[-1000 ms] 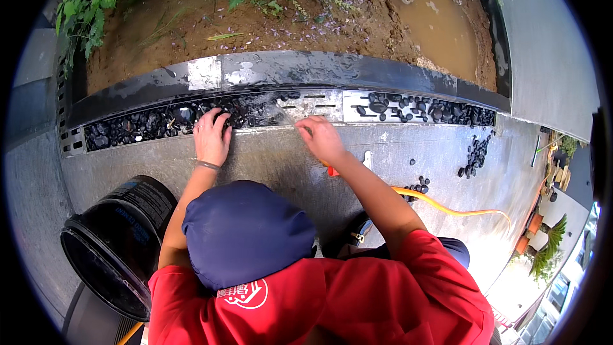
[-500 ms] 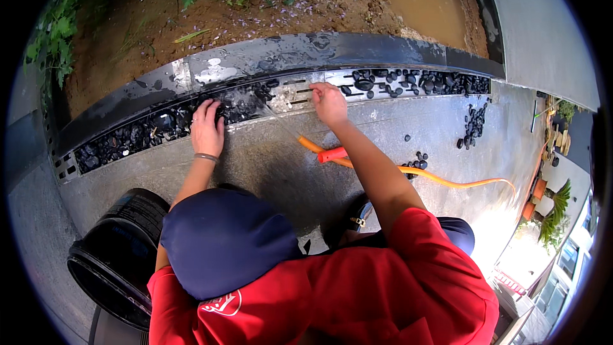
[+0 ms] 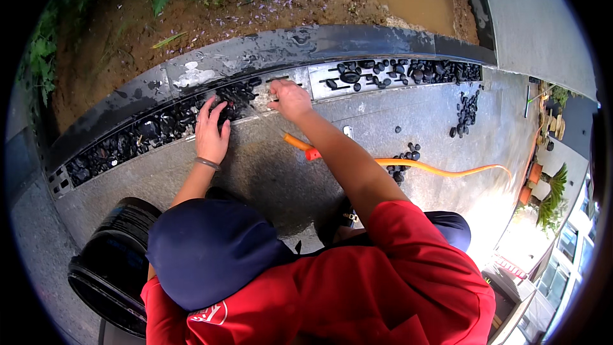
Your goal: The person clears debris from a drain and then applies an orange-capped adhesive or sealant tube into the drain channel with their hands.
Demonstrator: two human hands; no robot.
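My left hand, fingers apart and bent, rests over dark wet pebbles in a long drainage channel. My right hand has its fingers curled over a pale slotted metal cover just right of it; whatever its fingertips grip, if anything, is hidden. Below that hand an orange hose with a red fitting lies across the grey pavement, and water sprays from its end toward the pebbles. Right of the hand, more black pebbles lie on another slotted plate.
A dark stone kerb borders a muddy bed with leafy plants and brown puddles. A black bucket lies at lower left. Loose pebbles are scattered on the pavement. A pale wall, pots and greenery stand at the right.
My right hand has moved up from the channel's near edge onto the slotted cover and a little left. More of the orange hose has come into sight. My left hand remains over the pebbles.
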